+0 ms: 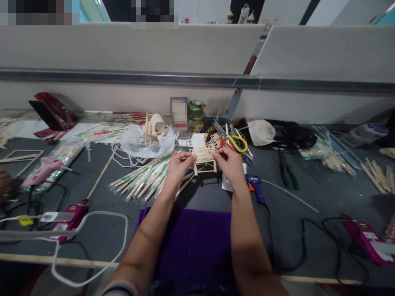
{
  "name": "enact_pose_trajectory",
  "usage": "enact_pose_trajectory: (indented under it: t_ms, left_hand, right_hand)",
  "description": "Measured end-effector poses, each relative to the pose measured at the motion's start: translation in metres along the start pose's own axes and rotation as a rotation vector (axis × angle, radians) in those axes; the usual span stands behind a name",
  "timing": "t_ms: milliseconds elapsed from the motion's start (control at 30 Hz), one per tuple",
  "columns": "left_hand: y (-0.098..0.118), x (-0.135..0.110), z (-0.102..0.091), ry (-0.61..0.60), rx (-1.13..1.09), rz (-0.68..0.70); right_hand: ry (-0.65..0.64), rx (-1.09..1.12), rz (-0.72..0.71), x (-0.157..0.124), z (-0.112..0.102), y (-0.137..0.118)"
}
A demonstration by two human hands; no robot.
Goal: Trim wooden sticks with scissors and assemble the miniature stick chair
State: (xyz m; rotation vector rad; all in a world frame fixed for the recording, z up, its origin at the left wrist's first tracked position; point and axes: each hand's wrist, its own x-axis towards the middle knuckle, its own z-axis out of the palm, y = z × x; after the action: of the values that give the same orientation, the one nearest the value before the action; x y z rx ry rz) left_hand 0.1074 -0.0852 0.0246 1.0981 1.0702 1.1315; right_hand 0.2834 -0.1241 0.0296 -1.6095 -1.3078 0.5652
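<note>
A small wooden stick frame (206, 166), built like a tiny bench or chair, is held up above the middle of the table between my two hands. My left hand (182, 165) pinches its left side with thumb and fingers. On the opposite side, my right hand (228, 161) grips the upper right corner in the same way. Close by on the right lie a blue and orange glue gun (257, 190) and yellow-handled scissors (238, 143). Wrapped chopsticks (145, 176) are spread beside my left forearm.
A purple cloth (194, 242) lies at the table's front edge. Green-handled pliers (286, 170) and trailing black cables are at right. Magenta power strips (69, 220) and a pink glue gun (43, 170) lie left. A green glass jar (196, 115) stands by the partition.
</note>
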Motion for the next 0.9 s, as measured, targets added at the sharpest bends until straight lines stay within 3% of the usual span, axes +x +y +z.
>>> enact_pose_trajectory:
  t_ms: [900]
  left_hand:
    - [0.0051, -0.0002, -0.0004, -0.022, 0.003, -0.041]
  right_hand:
    - [0.011, -0.047, -0.023, -0.001, 0.0022, -0.0031]
